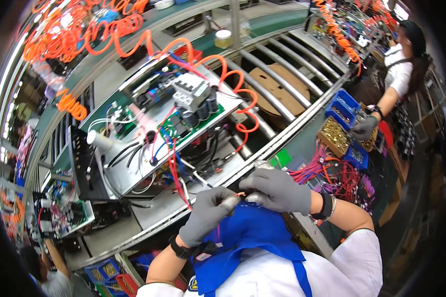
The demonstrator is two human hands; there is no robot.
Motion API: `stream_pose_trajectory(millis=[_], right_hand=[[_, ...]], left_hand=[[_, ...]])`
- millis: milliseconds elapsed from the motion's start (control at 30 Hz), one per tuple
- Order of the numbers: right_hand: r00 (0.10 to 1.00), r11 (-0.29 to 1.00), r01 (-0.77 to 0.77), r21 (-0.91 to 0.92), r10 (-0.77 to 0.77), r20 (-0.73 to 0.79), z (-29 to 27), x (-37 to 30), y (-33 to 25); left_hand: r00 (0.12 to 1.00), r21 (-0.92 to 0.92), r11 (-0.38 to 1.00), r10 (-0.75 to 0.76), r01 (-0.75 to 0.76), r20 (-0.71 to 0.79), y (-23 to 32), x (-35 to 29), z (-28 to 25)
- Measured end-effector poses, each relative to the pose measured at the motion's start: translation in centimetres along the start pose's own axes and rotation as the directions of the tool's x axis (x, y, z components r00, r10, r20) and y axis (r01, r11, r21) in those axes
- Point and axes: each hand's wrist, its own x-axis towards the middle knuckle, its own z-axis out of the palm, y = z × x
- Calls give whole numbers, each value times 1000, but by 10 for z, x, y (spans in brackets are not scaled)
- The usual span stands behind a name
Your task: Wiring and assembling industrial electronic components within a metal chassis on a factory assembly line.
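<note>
Where the fingertips of two grey-gloved hands nearly meet, one small orange wire end (241, 194), above a blue apron (255, 230); long axis roughly left to right, tip toward the right hand (280, 192). Left hand (205, 214): thumb and finger pinched on it. Right hand: fingers curled close by, grip indeterminable. Beyond: open metal chassis (115, 171) bearing circuit boards. Rightward: red-and-blue wire bundle (332, 173).
</note>
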Motion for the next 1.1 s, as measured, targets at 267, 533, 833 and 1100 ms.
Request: stream_pose_trajectory(millis=[267, 533, 833, 1100], right_hand=[[881, 825, -468, 316, 410, 237, 10, 15, -9], [962, 921, 274, -278, -262, 81, 13, 34, -4], [944, 931, -123, 345, 3, 330, 32, 31, 23], [795, 995, 15, 100, -72, 602, 201, -2, 86]], left_hand=[[1000, -21, 1000, 2, -2, -19, -7, -4, 1], [957, -344, 905, -180, 252, 229, 4, -6, -26], [959, -371, 888, -219, 273, 182, 8, -18, -35], [980, -497, 844, -169, 200, 107, 8, -27, -40]])
